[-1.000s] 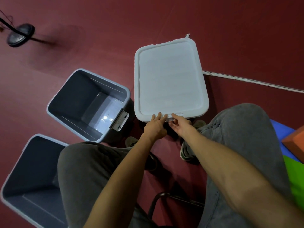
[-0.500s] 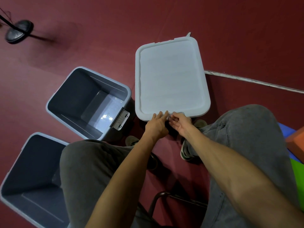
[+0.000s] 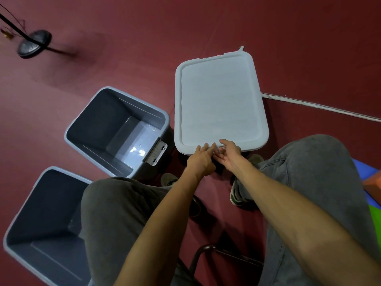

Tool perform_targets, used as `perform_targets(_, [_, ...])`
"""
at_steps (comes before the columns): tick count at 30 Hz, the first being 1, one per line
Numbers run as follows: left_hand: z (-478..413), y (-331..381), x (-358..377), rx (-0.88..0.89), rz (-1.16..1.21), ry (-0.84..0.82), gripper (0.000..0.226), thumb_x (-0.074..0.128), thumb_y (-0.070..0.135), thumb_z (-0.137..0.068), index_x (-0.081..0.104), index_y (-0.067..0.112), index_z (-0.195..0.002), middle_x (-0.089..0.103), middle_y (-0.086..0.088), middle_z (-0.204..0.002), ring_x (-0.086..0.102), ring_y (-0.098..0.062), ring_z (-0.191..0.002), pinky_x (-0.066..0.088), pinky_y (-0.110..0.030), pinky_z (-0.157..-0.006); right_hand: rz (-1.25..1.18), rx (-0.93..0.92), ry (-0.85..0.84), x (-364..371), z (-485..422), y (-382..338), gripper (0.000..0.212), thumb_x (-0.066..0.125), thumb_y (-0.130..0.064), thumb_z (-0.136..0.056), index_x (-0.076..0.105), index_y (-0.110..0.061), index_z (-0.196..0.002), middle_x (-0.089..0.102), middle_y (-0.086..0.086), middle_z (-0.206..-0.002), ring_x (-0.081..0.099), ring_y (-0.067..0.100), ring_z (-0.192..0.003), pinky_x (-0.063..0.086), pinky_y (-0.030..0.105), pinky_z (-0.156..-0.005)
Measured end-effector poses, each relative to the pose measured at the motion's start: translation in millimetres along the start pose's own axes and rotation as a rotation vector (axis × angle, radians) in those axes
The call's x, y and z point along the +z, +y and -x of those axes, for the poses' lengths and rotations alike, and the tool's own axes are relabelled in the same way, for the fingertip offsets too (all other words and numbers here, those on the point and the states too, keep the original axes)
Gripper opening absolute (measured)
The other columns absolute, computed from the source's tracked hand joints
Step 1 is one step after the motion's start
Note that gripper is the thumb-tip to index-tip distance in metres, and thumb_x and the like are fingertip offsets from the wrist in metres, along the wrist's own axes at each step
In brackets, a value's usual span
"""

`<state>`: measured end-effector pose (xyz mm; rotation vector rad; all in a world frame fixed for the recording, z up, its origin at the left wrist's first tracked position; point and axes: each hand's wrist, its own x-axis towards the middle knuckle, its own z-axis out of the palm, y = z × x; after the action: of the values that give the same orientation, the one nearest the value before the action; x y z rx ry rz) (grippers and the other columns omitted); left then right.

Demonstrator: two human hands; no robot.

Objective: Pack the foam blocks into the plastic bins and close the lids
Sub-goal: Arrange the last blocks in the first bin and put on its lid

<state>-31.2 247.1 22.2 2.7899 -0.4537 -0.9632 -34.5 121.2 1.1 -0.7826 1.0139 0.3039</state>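
Observation:
A white lid [image 3: 218, 104] lies flat on top of a bin, in the middle of the view. Both hands meet at the middle of its near edge, where a small latch is mostly hidden. My left hand [image 3: 201, 159] reaches it with fairly straight fingers that touch the rim. My right hand [image 3: 229, 154] has its thumb on top of the rim and its fingers curled under the edge, pinching it. Two grey bins stand open and empty on the left, one [image 3: 117, 131] beside the lidded bin and one [image 3: 43, 226] nearer me. Foam blocks [image 3: 373, 182] in orange, blue and green show at the right edge.
I sit with both knees in grey trousers over a dark red floor. A latch [image 3: 156, 152] hangs on the near open bin's wall. A black round stand base [image 3: 34, 44] sits far left. A pale floor strip [image 3: 321, 107] runs behind the lid at right. A chair frame [image 3: 206, 250] is below.
Both hands stay at the lid's near edge. My right thumb has shifted up onto the rim and the fingers of the two hands have closed in on each other.

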Motion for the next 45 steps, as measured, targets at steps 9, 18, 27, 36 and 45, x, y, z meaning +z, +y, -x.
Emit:
perform_targets(9, [-12.1,9.5,-32.1,-0.054,-0.056,-0.059,0.057,0.050,0.025,-0.092,0.044,0.033,-0.148,0.057,-0.001,-0.141,0.055,-0.024,-0.125,0.048,-0.040,-0.100,0.315,-0.119,0.196,18.6,6.6,-16.1,0.014,0.053,-0.016,-0.082,0.058,-0.003,-0.085,0.067,0.013,-0.078,0.070,0.032,-0.065,0.062,0.046,-0.064])
perform_targets(18, [-49.8,2.2,-69.1,-0.064,0.034,0.058,0.069,0.049,0.015,-0.090,0.032,0.033,-0.155,0.048,-0.003,-0.150,0.048,-0.025,-0.134,0.044,-0.043,-0.108,0.848,-0.276,0.322,43.1,-5.7,-48.8,0.040,0.054,-0.029,-0.077,0.062,-0.008,-0.111,0.068,0.011,-0.108,0.068,0.033,-0.092,0.058,0.038,-0.080])
perform_targets(27, [-114.6,-3.7,-116.7,0.017,0.027,0.138,0.064,0.048,0.015,-0.095,0.033,0.031,-0.154,0.048,-0.006,-0.150,0.050,-0.028,-0.132,0.046,-0.041,-0.101,1.250,-0.535,0.288,96.0,-49.8,-123.2,0.036,0.060,-0.032,-0.085,0.054,-0.012,-0.115,0.065,0.008,-0.108,0.065,0.031,-0.093,0.057,0.043,-0.083])
perform_targets(36, [-204.1,-20.8,-134.2,0.041,-0.016,0.195,0.065,0.047,0.029,-0.100,0.020,0.035,-0.158,0.018,-0.006,-0.166,0.017,-0.033,-0.151,0.028,-0.056,-0.115,1.597,-0.828,0.205,114.7,-123.3,-166.9,0.041,0.058,-0.026,-0.090,0.048,-0.012,-0.128,0.051,0.011,-0.130,0.048,0.031,-0.121,0.046,0.040,-0.097])
perform_targets(45, [-292.3,-55.1,-145.1,0.046,-0.072,0.353,0.059,0.025,0.050,-0.106,0.002,0.037,-0.159,-0.005,-0.004,-0.168,-0.007,-0.033,-0.154,0.006,-0.058,-0.122,2.028,-1.188,0.279,109.4,-207.3,-191.1,0.071,0.024,-0.058,-0.101,0.018,-0.015,-0.157,0.006,0.015,-0.165,0.001,0.033,-0.152,0.000,0.051,-0.123])
